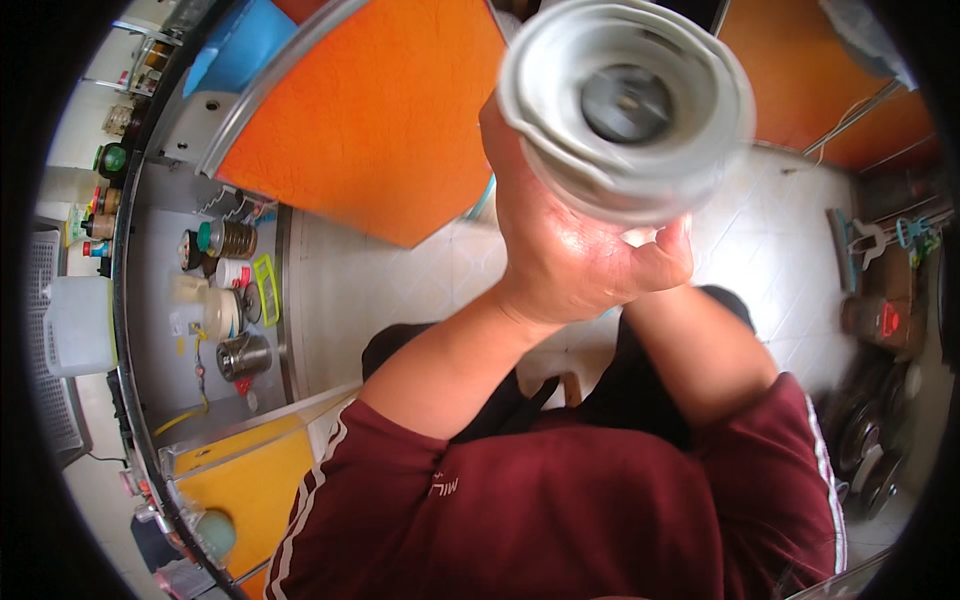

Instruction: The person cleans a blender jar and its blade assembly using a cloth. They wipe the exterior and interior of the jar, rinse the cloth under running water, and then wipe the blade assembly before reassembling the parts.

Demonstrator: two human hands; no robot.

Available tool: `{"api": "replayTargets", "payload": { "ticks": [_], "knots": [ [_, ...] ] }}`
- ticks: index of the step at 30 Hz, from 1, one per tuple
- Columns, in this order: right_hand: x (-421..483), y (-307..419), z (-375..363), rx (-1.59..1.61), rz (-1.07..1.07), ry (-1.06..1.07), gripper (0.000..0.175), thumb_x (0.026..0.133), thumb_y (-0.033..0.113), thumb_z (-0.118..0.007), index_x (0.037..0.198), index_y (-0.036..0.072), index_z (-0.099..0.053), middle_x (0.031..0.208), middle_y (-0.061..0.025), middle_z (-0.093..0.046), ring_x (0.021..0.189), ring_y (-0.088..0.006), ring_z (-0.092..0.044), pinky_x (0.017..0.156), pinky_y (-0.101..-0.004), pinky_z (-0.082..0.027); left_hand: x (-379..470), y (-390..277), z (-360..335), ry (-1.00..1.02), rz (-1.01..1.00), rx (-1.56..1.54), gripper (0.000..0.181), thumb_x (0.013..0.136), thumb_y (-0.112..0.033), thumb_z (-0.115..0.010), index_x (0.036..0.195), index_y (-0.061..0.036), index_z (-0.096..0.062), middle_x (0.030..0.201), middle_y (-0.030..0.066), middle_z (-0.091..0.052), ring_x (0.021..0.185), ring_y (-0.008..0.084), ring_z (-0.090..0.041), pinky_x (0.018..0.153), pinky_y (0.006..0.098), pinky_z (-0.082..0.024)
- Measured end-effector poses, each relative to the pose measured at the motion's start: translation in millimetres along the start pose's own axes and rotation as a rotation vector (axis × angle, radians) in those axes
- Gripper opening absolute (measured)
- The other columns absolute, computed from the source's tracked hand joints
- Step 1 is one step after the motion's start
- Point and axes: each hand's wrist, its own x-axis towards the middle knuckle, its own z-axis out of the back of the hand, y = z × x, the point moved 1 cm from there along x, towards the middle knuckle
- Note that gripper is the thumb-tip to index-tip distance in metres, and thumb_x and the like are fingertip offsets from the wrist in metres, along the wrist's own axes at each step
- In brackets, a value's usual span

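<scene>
A round whitish housing (547,161) is held up close to the camera, its wide end facing me. A dark hub (628,103) with a small centre sits recessed inside the stepped rim. Motion blurs the part, so its exact kind is unclear. My left hand (559,251) grips it from below and from the left side, with the thumb at its lower right. Behind the left wrist, the right forearm (697,345) reaches forward. The right hand itself is hidden behind the left hand and the housing.
An orange cabinet door (360,120) juts out ahead on the left. Inside a cabinet stand a green-lidded jar (232,238) and a yellow hose (199,367). A white jug (81,326) stands far left. Tiled floor (780,225) lies below; pans (859,431) stand right.
</scene>
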Motion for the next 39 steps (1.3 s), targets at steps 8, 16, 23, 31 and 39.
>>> {"api": "replayTargets", "payload": {
  "ticks": [8,16,23,31,39],
  "knots": [
    [-18.2,-40.3,-31.9,-0.026,-0.5,0.143,0.056,0.088,0.057,-0.041,0.102,0.003,-0.054,0.096,-0.0171,-0.061,0.084,-0.0291,-0.061,0.07,-0.0374,-0.051,45.6,30.2,-25.6,-0.179,-0.189,0.227,0.081,0.057,-0.006,-0.075,0.125,-0.0007,-0.03,0.115,0.015,-0.045,0.105,0.027,-0.05,0.09,0.0375,-0.042],
    [-9.6,-16.2,23.6,0.113,-0.569,-0.049,0.042,0.086,0.037,-0.035,0.104,0.003,-0.053,0.099,-0.0146,-0.058,0.088,-0.0301,-0.057,0.073,-0.0448,-0.048,40.2,28.3,12.9,-0.192,-0.23,0.62,0.089,0.05,-0.005,-0.084,0.124,-0.0071,-0.034,0.117,0.0143,-0.045,0.108,0.0306,-0.048,0.092,0.04,-0.04],
    [-25.4,43.7,-5.4,-0.119,0.179,-0.288,0.047,0.084,0.033,-0.032,0.108,-0.002,-0.053,0.103,-0.0172,-0.056,0.094,-0.0298,-0.054,0.082,-0.045,-0.047,17.8,21.3,70.4,-0.248,-0.26,0.628,0.09,0.053,-0.011,-0.086,0.124,-0.0025,-0.032,0.119,0.0135,-0.041,0.112,0.029,-0.041,0.093,0.0403,-0.04],
    [-34.3,25.6,-23.3,-0.195,0.413,0.324,0.078,0.08,0.025,-0.057,0.144,0.003,-0.018,0.13,-0.0169,-0.045,0.109,-0.0216,-0.052,0.089,-0.0365,-0.046,-0.6,17.6,60.0,-0.277,-0.228,0.569,0.084,0.055,-0.009,-0.083,0.123,-0.0008,-0.034,0.117,0.0136,-0.038,0.108,0.0294,-0.043,0.092,0.0395,-0.038],
    [-26.1,3.7,-22.1,-1.366,1.253,0.235,0.097,0.064,0.037,-0.081,0.136,-0.006,-0.032,0.134,-0.0247,-0.04,0.125,-0.0359,-0.041,0.101,-0.0397,-0.034,-38.8,9.3,17.0,-0.174,0.033,0.638,0.066,0.071,-0.034,-0.074,0.119,-0.0047,-0.04,0.11,0.0126,-0.047,0.105,0.0303,-0.044,0.087,0.041,-0.042]
  ]
}}
